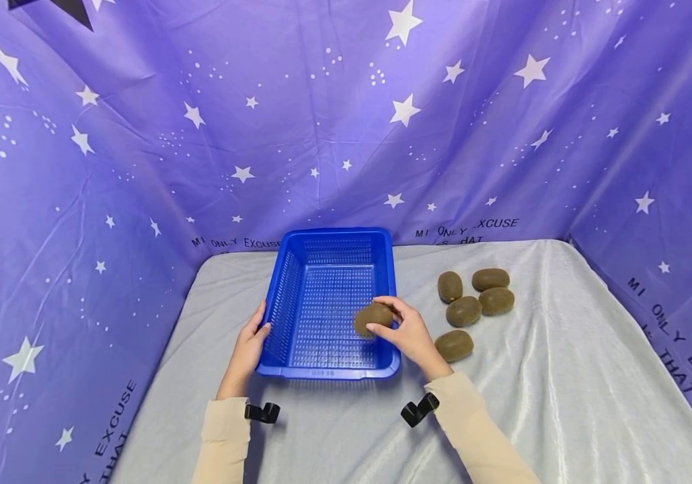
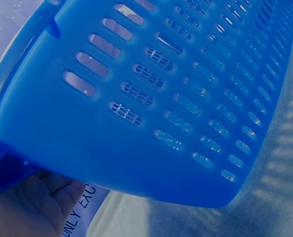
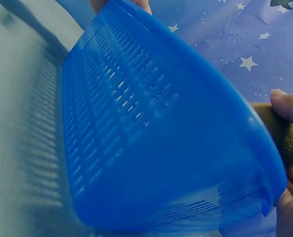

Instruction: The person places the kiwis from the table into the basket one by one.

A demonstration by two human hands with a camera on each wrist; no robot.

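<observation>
A blue plastic basket [image 1: 329, 372] with slotted walls sits in front of me on the cloth. My left hand [image 1: 247, 353] grips its left rim; in the left wrist view its fingers [image 2: 69, 192] curl beneath the rim beside the slotted wall [image 2: 111, 158]. My right hand [image 1: 413, 338] holds a brown, fuzzy kiwi [image 1: 371, 320] between thumb and fingers, over the inside of the basket near the right rim. The right wrist view shows this kiwi [image 3: 284, 138] just past the rim, partly hidden by the basket. No fruit shows on the basket floor.
Several more kiwis [image 1: 463, 311] lie on the pale cloth [image 1: 563, 376] right of the basket, the nearest kiwi [image 1: 454, 345] close by my right wrist. A purple star-printed curtain [image 1: 321, 121] closes off the back and both sides.
</observation>
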